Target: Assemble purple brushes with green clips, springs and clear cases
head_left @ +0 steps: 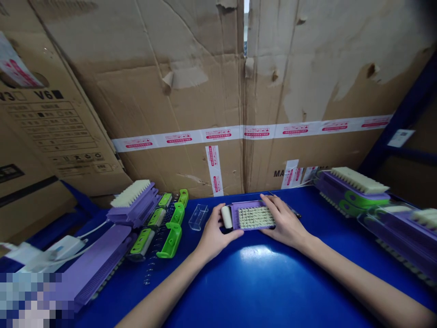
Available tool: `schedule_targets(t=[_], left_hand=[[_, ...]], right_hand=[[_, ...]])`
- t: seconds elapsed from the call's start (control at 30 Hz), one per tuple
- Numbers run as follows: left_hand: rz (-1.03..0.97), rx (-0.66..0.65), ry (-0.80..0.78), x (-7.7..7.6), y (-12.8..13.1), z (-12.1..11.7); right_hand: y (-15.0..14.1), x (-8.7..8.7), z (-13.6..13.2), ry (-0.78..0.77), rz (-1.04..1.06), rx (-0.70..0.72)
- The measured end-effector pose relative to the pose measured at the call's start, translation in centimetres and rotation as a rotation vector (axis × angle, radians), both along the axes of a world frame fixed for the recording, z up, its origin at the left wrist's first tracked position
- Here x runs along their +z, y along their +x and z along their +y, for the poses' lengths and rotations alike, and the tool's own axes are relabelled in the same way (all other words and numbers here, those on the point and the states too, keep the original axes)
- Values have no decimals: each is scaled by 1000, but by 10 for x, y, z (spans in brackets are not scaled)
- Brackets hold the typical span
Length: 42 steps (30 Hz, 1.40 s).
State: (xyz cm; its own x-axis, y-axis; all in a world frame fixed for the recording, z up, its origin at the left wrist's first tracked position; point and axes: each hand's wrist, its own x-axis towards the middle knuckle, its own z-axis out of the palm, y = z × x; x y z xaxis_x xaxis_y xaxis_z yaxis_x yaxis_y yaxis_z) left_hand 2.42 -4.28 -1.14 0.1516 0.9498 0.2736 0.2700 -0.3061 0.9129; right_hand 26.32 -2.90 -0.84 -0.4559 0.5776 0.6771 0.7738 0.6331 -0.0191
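Note:
A purple brush head (255,217) with rows of cream bristles lies bristles up on the blue table, between both hands. Wrapped round its left end, beside a white roller-like piece (226,217), is my left hand (218,230). My right hand (283,221) grips the right end, thumb at the near edge and fingers over the far edge. Left of them stands a small clear plastic box (198,217). Farther left are bright green plastic covers (171,240), green-and-grey blocks (141,243) and a row of small springs (158,241).
Purple parts with bristles (133,207) are stacked at the left, near a white power plug (63,250) with cables. More purple brush units (351,191) stand at the right, one with a green piece. Cardboard (191,105) walls off the back of the blue table (259,282).

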Motion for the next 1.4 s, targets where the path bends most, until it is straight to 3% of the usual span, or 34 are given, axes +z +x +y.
schedule_targets(t=[0.17, 0.33, 0.87, 1.07, 1.4], left_hand=[[152, 106, 110, -1, 0, 1], [222, 102, 209, 0, -4, 1], [368, 148, 230, -4, -5, 0], [392, 107, 307, -6, -11, 2], [370, 80, 288, -10, -12, 4]], right_hand=[[0, -1, -2, -52, 35, -7], [1, 0, -2, -106, 69, -11], [5, -10, -1, -54, 57, 24], [5, -10, -2, -68, 65, 43], [6, -9, -2, -78, 31, 63]])
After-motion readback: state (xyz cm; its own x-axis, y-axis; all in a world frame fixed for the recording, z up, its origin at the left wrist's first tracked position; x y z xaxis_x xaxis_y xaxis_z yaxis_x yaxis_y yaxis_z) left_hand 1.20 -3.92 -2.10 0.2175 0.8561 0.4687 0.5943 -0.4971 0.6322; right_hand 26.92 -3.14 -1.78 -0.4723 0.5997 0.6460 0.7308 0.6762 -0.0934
